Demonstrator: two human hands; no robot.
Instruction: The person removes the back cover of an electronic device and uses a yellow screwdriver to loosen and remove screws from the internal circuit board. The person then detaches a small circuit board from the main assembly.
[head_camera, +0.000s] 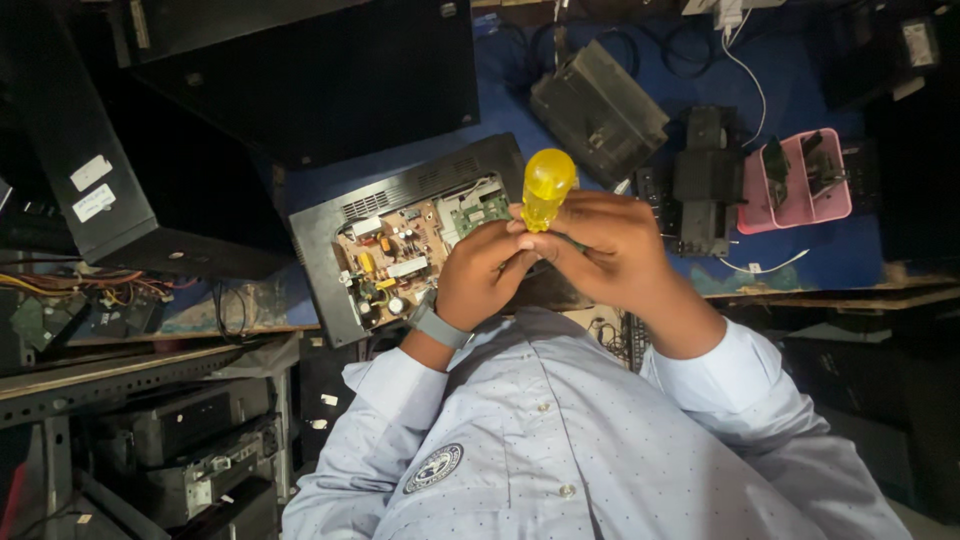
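Note:
A translucent yellow screwdriver handle (548, 186) sticks up between my two hands, its shaft hidden by my fingers. My right hand (622, 252) wraps around the lower part of the handle. My left hand (482, 275), with a grey watch on its wrist, closes on the handle from the left and touches the right hand. Both hands hover in front of my chest, over an open black device case (330, 240) with a bare circuit board (400, 255) inside it.
The case lies on a blue work surface (790, 80) among black boxes: a large one (330, 70) behind it, a small one (598, 108) to the right. A pink tray (800, 180) with parts, a white cable (745, 65) and loose wires (80, 285) lie around.

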